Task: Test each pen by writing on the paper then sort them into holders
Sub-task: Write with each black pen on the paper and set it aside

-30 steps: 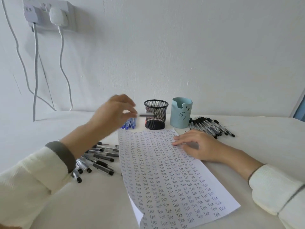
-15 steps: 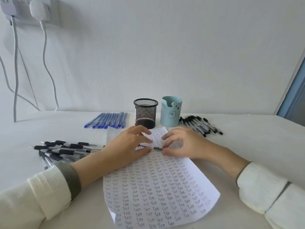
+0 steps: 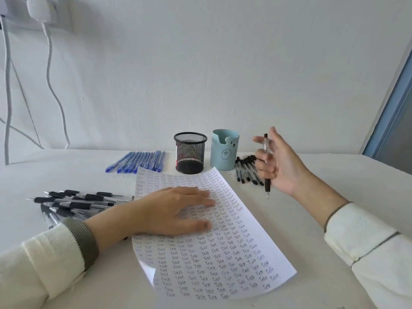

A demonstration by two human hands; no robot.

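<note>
A white paper [image 3: 223, 259] covered with rows of the word "Test" lies in front of me. My left hand [image 3: 169, 210] rests flat on its upper part with straight fingers. To the right of the paper, my right hand [image 3: 281, 163] is raised off the table and holds a black pen [image 3: 266, 168] upright, tip down, between its fingers. A black mesh holder [image 3: 190, 156] and a light blue bear holder [image 3: 224, 152] stand behind the paper.
Several blue pens [image 3: 138, 162] lie in a row left of the mesh holder. Several black pens [image 3: 246, 170] lie right of the blue holder, and another heap of black-grip pens [image 3: 73, 202] lies at my left. Cables [image 3: 53, 90] hang down the wall.
My right hand has taken the pen from both hands' grasp on the paper and lifted it to the right. My left hand has let go and flattened onto the paper.
</note>
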